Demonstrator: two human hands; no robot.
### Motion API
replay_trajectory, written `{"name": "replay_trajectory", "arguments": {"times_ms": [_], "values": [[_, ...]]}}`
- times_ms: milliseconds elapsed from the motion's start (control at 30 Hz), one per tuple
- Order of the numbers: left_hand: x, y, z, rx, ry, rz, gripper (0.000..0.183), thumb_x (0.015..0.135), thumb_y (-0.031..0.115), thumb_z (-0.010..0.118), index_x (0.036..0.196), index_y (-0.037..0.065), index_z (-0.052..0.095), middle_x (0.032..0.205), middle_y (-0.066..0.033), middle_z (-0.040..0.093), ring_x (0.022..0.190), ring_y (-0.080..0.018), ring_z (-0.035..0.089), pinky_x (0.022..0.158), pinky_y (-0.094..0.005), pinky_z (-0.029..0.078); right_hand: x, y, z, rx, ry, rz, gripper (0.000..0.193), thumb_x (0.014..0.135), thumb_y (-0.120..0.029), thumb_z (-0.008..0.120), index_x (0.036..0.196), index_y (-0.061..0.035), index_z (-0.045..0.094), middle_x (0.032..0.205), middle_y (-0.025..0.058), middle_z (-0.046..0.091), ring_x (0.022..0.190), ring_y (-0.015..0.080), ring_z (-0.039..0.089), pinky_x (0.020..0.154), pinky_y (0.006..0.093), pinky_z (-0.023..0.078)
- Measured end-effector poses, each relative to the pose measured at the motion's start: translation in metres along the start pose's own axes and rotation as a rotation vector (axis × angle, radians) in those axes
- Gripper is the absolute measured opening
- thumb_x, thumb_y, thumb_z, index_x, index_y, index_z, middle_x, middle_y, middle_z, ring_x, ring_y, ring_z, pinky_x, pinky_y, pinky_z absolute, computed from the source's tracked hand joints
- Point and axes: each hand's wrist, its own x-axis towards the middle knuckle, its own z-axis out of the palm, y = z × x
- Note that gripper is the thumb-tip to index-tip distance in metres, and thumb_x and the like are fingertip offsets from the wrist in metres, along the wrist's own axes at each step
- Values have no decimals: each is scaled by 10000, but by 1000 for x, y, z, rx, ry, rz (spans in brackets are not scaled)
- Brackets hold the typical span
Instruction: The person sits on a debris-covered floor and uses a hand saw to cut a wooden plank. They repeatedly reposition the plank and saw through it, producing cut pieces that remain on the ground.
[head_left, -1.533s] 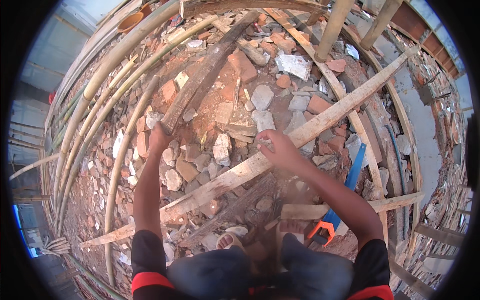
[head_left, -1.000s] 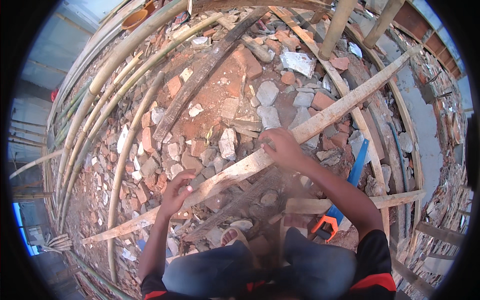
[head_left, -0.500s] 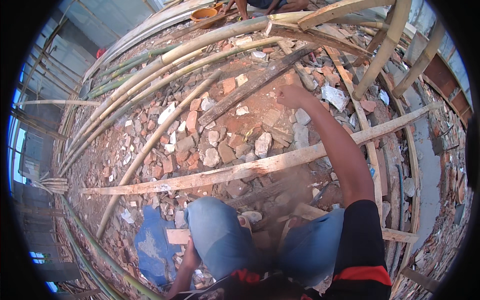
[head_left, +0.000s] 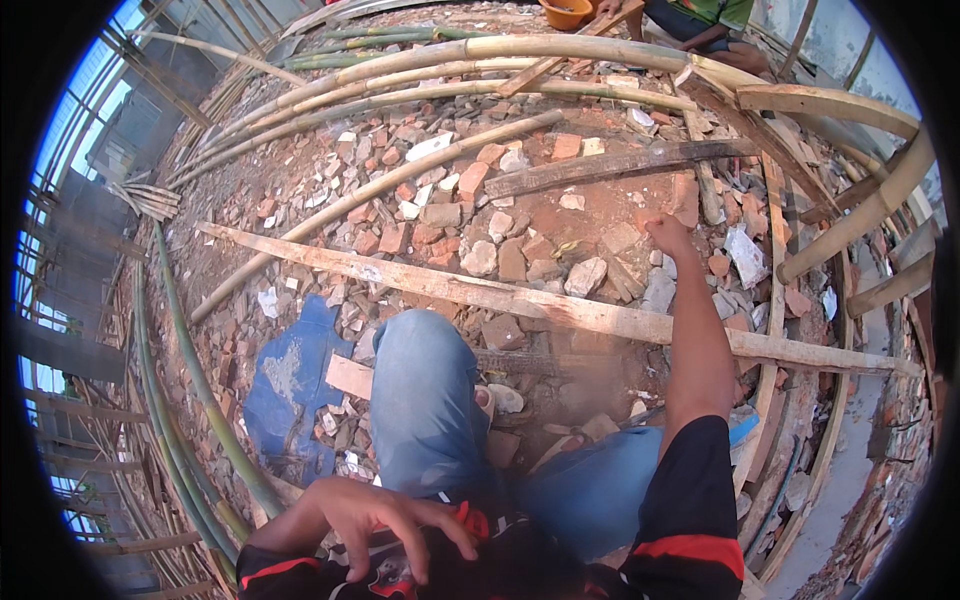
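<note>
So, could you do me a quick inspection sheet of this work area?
Surface: uneven reddish ground, strewn with broken bricks and stones.
Main things: long pale plank across the rubble, beyond the knees; dark beam farther out.
Clutter: bamboo poles and a blue sheet to the left.
Hands: left hand spread open near the chest, nothing seen in it; right hand reaching past the pale plank, fingers curled, grip unclear.
Cables: one thin blue line at lower right, perhaps a cord or hose.
Surroundings: another person at the far edge, near an orange bowl.
</note>
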Motion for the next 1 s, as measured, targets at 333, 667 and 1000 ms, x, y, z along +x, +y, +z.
{"name": "replay_trajectory", "arguments": {"times_ms": [333,667,1000], "values": [[81,15,10,5,481,674,89,928,23,730,971,-29,672,1167,-162,500,1089,-430,669,1071,-728,425,11,-41,-2,106,-301,26,426,932,-363,677,1209,-41,696,912,53,704,757,159,651,657,334,493],[133,-1,56,-285,461,967,143,870,63,778,945,-11,682,1261,-147,432,1127,-430,602,1086,-773,351,10,-38,-18,71,-394,119,563,963,-459,600,1400,-103,583,1343,25,642,1073,192,649,891,414,483],[133,-4,64,-254,604,947,177,811,165,858,886,72,728,1276,-111,428,1158,-356,547,1142,-702,320,-3,-36,-13,-22,-409,103,560,955,-471,629,1340,-64,618,1255,54,686,992,188,680,790,410,532]]}}
